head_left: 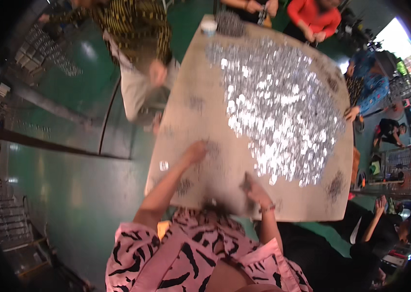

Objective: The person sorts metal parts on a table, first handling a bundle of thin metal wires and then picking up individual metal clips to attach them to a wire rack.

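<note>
My left hand (196,152) is over the tan tabletop (186,126), its fingers drawn together beside a patch of dark marks. Whatever it may hold is too small to make out. Close to the near edge of the table is my right hand (260,195), blurred, with something dark at its fingertips that I cannot identify. Beyond it spreads a wide heap of small shiny metal pieces (283,107), apart from both hands. A single pale, squarish piece (164,166) lies by the left edge, left of my left hand.
A white tub (209,27) and a dark grey pile (230,24) stand at the far left corner. A person in patterned clothing (137,29) is beside the left edge. Others, one in a red top (312,19), are at the far and right edges. Racks (11,214) line the left.
</note>
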`<state>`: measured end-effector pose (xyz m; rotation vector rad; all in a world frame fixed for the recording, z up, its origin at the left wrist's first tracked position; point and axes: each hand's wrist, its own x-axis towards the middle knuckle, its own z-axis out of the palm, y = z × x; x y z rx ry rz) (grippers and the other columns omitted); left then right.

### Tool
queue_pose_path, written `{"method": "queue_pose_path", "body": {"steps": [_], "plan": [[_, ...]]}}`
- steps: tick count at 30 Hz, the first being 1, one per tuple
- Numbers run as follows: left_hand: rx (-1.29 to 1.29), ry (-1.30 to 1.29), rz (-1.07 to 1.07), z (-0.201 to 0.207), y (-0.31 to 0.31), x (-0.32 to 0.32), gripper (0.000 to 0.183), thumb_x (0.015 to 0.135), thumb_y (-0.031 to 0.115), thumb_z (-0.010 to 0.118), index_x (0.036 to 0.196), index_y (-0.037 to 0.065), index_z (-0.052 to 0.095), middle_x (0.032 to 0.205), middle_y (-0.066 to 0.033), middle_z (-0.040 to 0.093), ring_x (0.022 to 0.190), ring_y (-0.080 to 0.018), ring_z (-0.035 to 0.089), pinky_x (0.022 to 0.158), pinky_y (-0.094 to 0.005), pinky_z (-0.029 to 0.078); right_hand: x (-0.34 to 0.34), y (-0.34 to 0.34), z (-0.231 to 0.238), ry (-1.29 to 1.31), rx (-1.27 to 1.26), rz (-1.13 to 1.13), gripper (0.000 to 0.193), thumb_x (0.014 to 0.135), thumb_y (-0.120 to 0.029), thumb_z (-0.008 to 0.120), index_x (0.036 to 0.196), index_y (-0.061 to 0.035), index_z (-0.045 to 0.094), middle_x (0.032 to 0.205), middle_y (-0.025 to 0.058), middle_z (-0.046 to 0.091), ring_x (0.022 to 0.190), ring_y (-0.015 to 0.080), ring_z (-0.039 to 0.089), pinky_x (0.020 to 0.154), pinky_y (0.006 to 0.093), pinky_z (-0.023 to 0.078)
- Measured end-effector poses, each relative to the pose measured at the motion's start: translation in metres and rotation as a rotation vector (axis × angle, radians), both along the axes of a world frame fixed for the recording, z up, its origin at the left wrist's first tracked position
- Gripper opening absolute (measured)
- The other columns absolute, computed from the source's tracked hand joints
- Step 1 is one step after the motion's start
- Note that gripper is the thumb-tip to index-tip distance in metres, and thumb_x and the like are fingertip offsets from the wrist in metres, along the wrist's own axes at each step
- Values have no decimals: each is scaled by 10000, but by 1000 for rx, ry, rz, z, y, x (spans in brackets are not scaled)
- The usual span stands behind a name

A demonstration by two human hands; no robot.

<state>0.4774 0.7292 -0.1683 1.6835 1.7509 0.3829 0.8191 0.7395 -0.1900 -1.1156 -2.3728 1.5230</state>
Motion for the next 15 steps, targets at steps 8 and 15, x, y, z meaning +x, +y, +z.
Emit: {"method": "queue_pose_path", "body": {"steps": [8,15], "plan": [[285,-96,689,13,-30,-12,278,811,34,479,1046,4,626,976,-211,625,945,-351,603,825,-385,477,0,9,28,-217,-68,37,712,770,-67,529,1407,-73,212,1335,270,374,1228,374,389,1039,361,311],[189,-95,367,13,-5,9,404,821,61,521,1223,28,507,1254,-173,507,1125,-277,521,927,-336,422,13,2,17,-186,-11,-31,510,805,-103,510,1300,-39,407,1209,232,507,1117,369,485,946,385,404]]}}
